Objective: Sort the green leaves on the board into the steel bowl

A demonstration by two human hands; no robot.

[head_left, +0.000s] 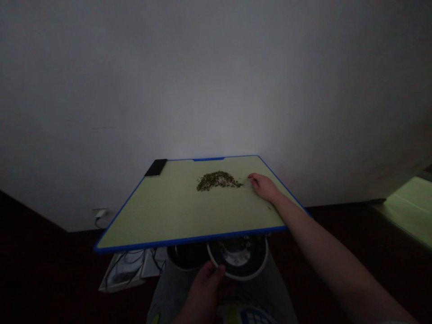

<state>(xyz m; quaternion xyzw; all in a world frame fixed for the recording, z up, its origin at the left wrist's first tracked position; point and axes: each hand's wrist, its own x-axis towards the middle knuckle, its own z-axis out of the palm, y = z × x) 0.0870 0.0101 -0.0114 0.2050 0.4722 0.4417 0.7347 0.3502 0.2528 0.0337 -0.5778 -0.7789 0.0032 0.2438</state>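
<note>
A loose pile of small dark brownish-green bits (214,179), with paler ones among them, lies on the pale yellow board (189,211). My right hand (263,185) rests at the right end of the pile, fingers curled together. Something thin and pale shows faintly by the fingertips, too dim to name. Below the board's near edge, my left hand (209,283) grips the rim of a shiny metal bowl (241,258) between thumb and fingers. The board hides part of this bowl, which has some small bits in it.
A second, darker bowl (189,258) sits left of the first on the lap. A black phone-like slab (156,168) lies at the board's far left corner. A box with cables (124,270) stands on the floor at the left. The wall (216,90) rises behind the board.
</note>
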